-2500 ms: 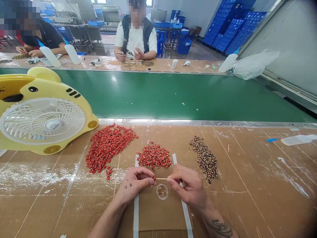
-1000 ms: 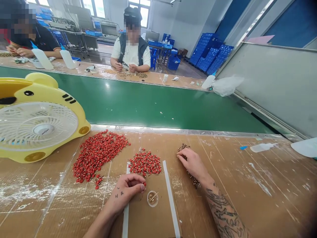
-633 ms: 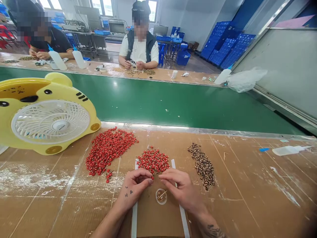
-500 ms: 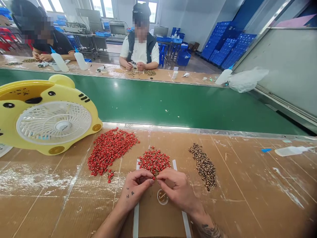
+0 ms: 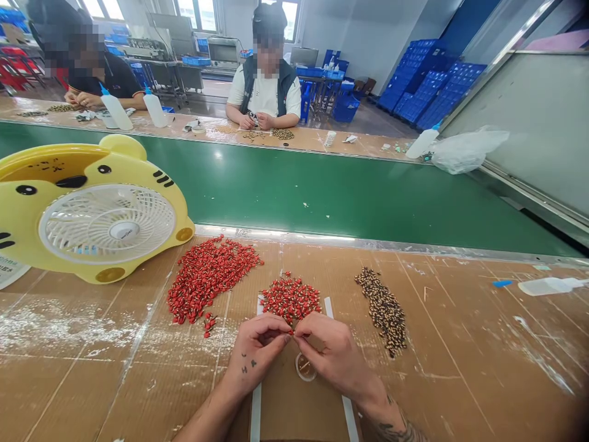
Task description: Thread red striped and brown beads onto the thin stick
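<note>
Over a cardboard strip (image 5: 299, 411) with white edges, my left hand (image 5: 257, 351) pinches a small red bead-like piece (image 5: 291, 332) between thumb and forefinger. My right hand (image 5: 335, 355) meets it with closed fingertips; whatever they grip is too tiny to make out. Just beyond the fingers lies a small heap of red pieces (image 5: 289, 294) with thin pale and dark ends. A shallow clear cup (image 5: 301, 372) with a short stick across it sits below my right hand, partly covered by it. Off to the right is a pile of dark and gold beads (image 5: 381, 313).
A larger red heap (image 5: 209, 276) lies at left, near a yellow animal-faced fan (image 5: 184, 209). A green conveyor belt (image 5: 276, 190) runs behind the table. At right lies a squeeze bottle (image 5: 547, 285) with a blue cap (image 5: 502, 283). Two people sit across the belt.
The view has swung slightly left, so most things sit a little further right. My fingertips are still together at the red piece, with my hands almost unchanged.
</note>
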